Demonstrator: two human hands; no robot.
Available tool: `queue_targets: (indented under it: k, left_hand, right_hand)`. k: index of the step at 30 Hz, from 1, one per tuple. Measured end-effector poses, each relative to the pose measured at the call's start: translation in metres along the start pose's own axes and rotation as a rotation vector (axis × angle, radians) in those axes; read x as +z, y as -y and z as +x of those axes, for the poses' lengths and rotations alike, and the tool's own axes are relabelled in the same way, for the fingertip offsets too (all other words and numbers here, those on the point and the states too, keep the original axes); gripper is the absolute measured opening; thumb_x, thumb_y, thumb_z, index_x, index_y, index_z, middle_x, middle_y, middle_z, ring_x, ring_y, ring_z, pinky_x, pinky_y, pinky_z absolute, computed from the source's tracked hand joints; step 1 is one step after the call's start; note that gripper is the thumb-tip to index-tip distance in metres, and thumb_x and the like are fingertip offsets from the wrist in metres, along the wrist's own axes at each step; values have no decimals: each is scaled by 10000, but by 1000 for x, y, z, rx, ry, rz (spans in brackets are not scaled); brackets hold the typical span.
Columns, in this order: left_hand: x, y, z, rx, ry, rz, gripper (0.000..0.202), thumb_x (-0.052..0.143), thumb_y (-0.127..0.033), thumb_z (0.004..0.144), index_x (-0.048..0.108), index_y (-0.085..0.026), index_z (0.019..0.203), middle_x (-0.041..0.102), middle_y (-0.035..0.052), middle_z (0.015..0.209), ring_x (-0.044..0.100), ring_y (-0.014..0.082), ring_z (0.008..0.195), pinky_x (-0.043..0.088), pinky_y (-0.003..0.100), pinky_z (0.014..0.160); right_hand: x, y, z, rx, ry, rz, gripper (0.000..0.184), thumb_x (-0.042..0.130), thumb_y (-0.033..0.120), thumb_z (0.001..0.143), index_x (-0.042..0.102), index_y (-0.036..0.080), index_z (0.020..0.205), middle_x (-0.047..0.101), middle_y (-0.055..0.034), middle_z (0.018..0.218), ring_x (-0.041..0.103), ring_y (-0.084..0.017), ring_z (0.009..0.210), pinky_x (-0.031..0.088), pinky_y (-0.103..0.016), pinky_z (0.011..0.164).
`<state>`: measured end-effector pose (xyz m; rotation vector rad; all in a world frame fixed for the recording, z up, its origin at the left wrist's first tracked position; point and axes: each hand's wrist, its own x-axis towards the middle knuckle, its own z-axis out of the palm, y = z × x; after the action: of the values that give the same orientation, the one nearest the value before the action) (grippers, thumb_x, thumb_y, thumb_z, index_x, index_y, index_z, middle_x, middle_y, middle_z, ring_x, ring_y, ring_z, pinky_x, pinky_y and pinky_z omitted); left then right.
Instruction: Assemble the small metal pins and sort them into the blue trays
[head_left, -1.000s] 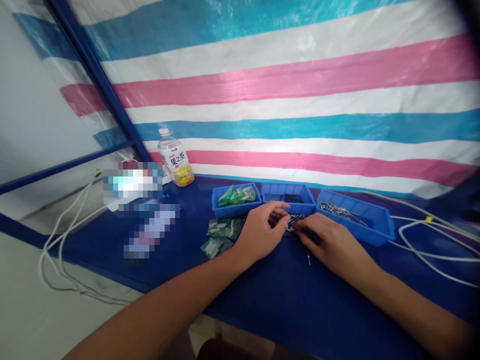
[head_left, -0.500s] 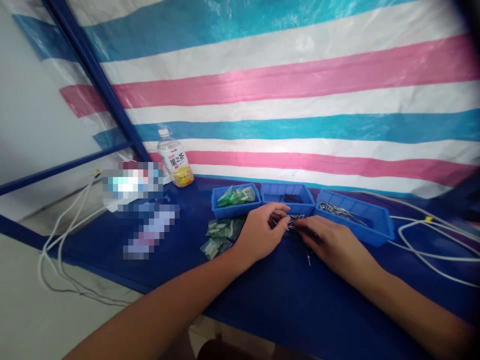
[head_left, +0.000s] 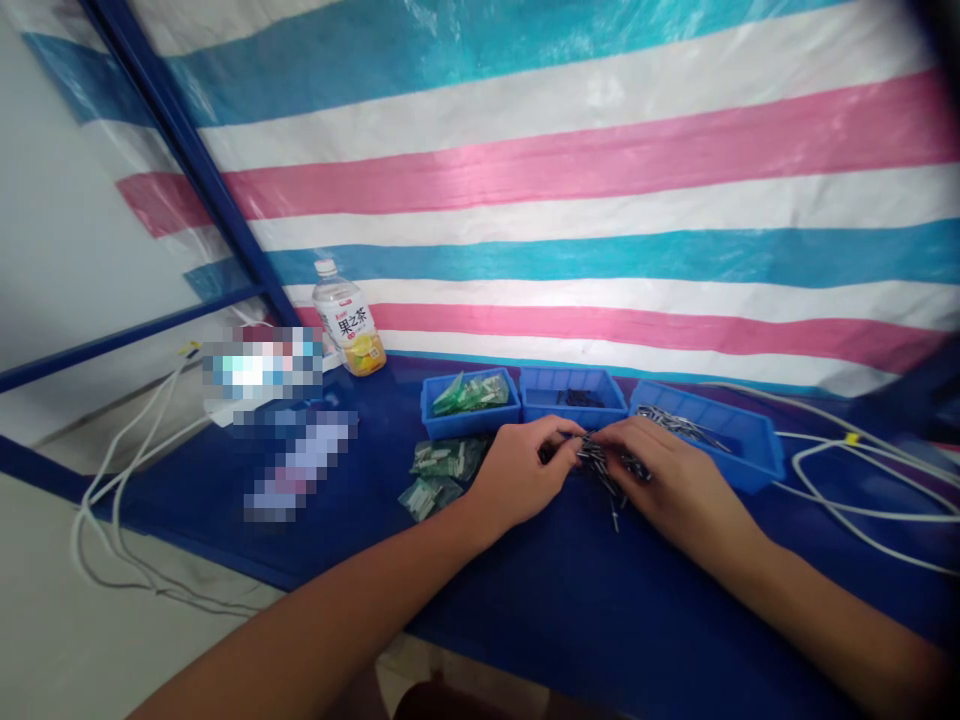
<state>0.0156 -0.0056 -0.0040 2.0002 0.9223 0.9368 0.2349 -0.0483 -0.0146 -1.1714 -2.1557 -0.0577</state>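
Shiny metal on the pins [head_left: 594,456], smooth plastic on the bins [head_left: 742,448]! And look at that sheet [head_left: 525,180]: glossy, creased plastic!

Thin, dark and silvery metal pins [head_left: 602,474] lie jumbled in a loose pile on the blue table [head_left: 570,600].

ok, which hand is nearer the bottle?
Left. The left hand is to the right of the bottle and closer to the camera; the right hand is farther right, beyond the left.
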Motion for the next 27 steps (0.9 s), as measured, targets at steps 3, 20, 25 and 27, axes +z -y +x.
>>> queue_targets:
  k: [3,20,25,27]
  left_hand:
    - [2,4,-1,24,29,22,366,605,-326,1052,754,-219,1368,857,48,1036,806,221,878,624,327,829]
    - [0,5,2,51,-108,-210,38,750,-143,909,773,-170,922,812,73,1058,784,192,943,613,291,862]
    - [-1,5,3,-31,-78,-226,85,790,-160,890,788,-176,974,824,49,931,779,184,862,608,296,842]
    - [-2,3,2,-16,-66,-175,79,780,-159,899,814,-188,964,834,42,958,769,181,868,604,305,864]
  right_hand:
    - [-3,6,2,-4,-65,1,178,578,109,1048,661,227,1152,727,-71,1067,715,-231,959,569,-361,835]
    - [-7,23,3,-54,-131,123,177,637,142,1040,683,250,1172,749,-65,1077,733,-225,989,585,-354,869]
    - [-9,24,5,-114,-114,136,205,626,118,1040,683,257,1179,737,-73,1070,704,-234,1009,573,-393,910]
    - [-8,23,5,-117,-125,113,205,633,122,1038,684,256,1183,736,-77,1075,697,-243,1015,566,-409,914]
